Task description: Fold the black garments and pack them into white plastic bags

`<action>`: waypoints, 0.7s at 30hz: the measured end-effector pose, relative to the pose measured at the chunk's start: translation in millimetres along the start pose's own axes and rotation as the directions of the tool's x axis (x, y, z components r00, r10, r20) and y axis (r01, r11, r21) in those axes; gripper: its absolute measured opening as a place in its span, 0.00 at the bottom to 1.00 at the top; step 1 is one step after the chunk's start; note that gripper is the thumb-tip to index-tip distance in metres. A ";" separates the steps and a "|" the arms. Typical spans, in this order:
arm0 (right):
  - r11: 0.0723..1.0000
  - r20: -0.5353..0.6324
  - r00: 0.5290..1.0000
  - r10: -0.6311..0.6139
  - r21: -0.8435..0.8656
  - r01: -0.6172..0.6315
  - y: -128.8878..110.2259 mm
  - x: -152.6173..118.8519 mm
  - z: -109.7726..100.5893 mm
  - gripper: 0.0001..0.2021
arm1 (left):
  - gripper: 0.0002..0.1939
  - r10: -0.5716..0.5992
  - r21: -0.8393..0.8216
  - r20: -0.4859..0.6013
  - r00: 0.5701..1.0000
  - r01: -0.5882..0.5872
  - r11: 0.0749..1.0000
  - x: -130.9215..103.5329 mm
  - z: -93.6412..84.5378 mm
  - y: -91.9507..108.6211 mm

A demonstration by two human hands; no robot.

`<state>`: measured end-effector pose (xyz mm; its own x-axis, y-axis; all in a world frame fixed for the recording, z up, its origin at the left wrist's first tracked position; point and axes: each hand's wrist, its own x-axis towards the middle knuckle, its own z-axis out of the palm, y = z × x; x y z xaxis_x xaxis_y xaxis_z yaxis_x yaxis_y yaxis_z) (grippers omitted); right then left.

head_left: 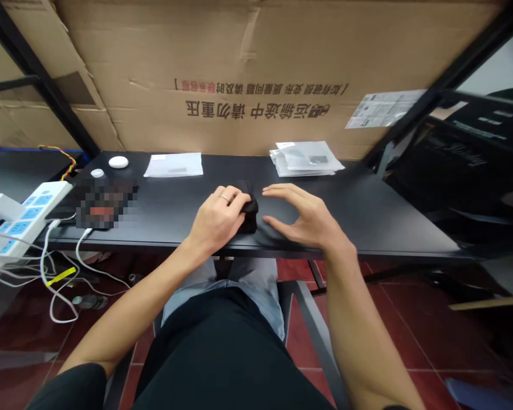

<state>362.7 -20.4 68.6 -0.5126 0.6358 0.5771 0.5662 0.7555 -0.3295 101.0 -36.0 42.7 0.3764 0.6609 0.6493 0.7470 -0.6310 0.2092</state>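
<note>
My left hand (222, 215) has its fingers closed on a small black object (249, 221) at the front middle of the black desk. Its kind is hard to make out, as the hand covers part of it and it blends with the dark top. A ring shows on one finger of that hand. Just to the right, my right hand (305, 215) hovers with thumb and fingers apart in a C shape, holding nothing. A gap separates its fingertips from the black object.
Behind stands a large cardboard sheet (154, 51). Flat white packets (174, 165) lie back left, and a stack of packets (308, 159) back right. At left are a white oval item (118, 162), a blurred-out device, a power strip (29, 213) and loose white cables (47, 273).
</note>
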 end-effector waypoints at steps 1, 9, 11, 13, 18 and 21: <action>1.000 0.043 0.999 -0.006 0.011 0.006 1.4 -1.8 -2.9 0.27 | 0.13 0.024 -0.017 0.033 0.999 -0.023 1.000 0.0 5.9 2.4; 0.999 0.247 0.969 -0.026 0.029 0.019 18.8 -7.5 17.7 0.25 | 0.20 -0.159 -0.081 -0.015 0.987 0.158 0.984 -22.9 7.4 -11.3; 1.000 0.249 0.968 -0.023 0.022 0.019 21.2 -7.7 21.8 0.20 | 0.22 -0.333 -0.017 0.019 0.943 0.334 0.943 -26.2 0.7 -20.1; 1.000 0.250 0.968 -0.020 0.019 0.016 21.1 -8.3 24.5 0.18 | 0.23 -0.449 0.018 0.109 0.887 0.450 0.893 -26.1 -4.0 -26.7; 1.000 0.230 0.973 -0.030 0.008 0.029 13.5 -10.1 31.2 0.17 | 0.19 -0.461 -0.084 0.328 0.824 0.512 0.855 -15.7 -7.3 -28.9; 0.998 0.215 0.976 -0.042 -0.030 0.049 2.7 -8.2 40.4 0.20 | 0.15 -0.481 -0.368 0.390 0.785 0.612 0.700 -10.0 -2.1 -25.6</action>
<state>342.4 -17.1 32.8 -0.6624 0.6229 0.4162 0.5595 0.7808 -0.2782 77.0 -27.3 32.4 0.1495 0.9809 0.1242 0.5514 -0.1870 0.8130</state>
